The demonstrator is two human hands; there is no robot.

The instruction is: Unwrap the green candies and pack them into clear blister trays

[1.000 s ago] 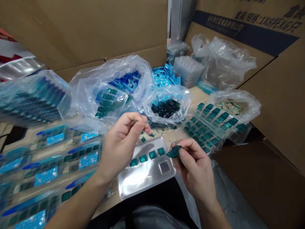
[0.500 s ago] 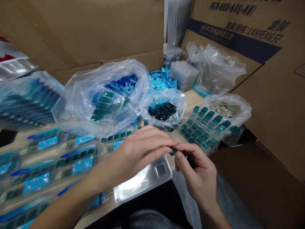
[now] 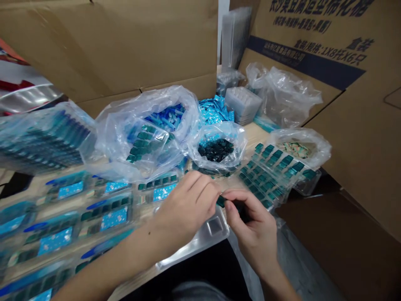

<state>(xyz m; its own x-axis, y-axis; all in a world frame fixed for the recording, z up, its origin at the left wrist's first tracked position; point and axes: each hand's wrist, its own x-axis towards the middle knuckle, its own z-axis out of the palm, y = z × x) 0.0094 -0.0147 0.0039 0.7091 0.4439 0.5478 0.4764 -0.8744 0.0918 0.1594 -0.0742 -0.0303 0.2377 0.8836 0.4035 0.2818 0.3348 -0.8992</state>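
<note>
My left hand [image 3: 188, 205] and my right hand [image 3: 250, 225] meet above a clear plastic tray [image 3: 206, 236] at the table's near edge. Both pinch small teal square pieces [image 3: 221, 201] between their fingertips. The right hand's fingers curl round more dark teal pieces. My left hand hides most of the tray; one empty square pocket [image 3: 215, 226] shows at its right end.
Open plastic bags hold teal pieces [image 3: 216, 149], blue items [image 3: 166, 117] and filled trays [image 3: 144, 140]. Packed trays [image 3: 106, 213] lie at left, another filled tray [image 3: 269, 171] at right. Cardboard boxes [image 3: 125, 42] wall the back and right.
My left hand came down and right from above the tray to meet my right hand, covering the row of teal pieces in the tray. The view shifted slightly.
</note>
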